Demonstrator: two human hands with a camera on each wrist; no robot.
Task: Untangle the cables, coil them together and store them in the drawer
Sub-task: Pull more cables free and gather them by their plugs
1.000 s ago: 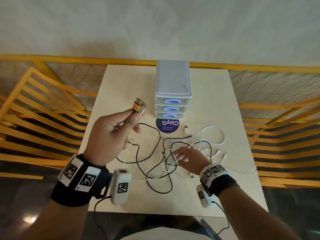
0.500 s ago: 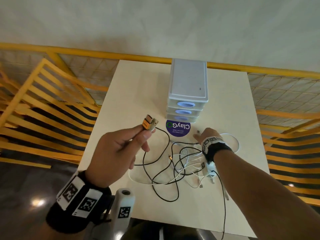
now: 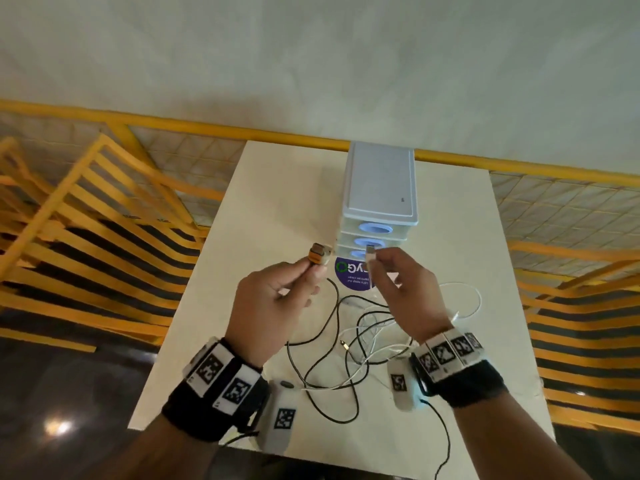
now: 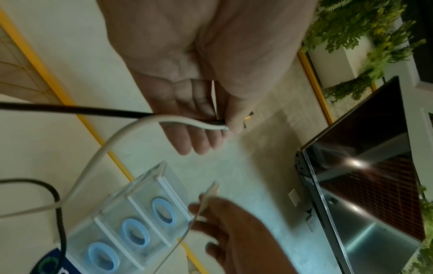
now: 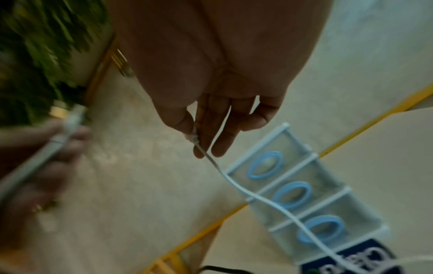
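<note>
My left hand (image 3: 277,296) is raised over the table and pinches two USB plugs (image 3: 319,253), one orange-tipped on a black cable (image 4: 70,110) and one on a white cable (image 4: 112,140). Beside it my right hand (image 3: 405,289) pinches the small plug (image 3: 370,258) of a thin white cable (image 5: 253,194), held up in front of the drawers. Black and white cables lie tangled (image 3: 349,344) on the table below both hands. The small three-drawer unit (image 3: 379,188) with blue ring handles stands at the table's far edge, all drawers closed.
A round purple sticker (image 3: 353,275) lies on the cream table (image 3: 277,188) in front of the drawers. Yellow railings (image 3: 86,216) surround the table on the left, right and far sides. A dark screen (image 4: 365,152) shows in the left wrist view.
My right hand left the table near the drawers and rose with the white cable's plug, coming close to my left hand. The left hand kept its plugs raised.
</note>
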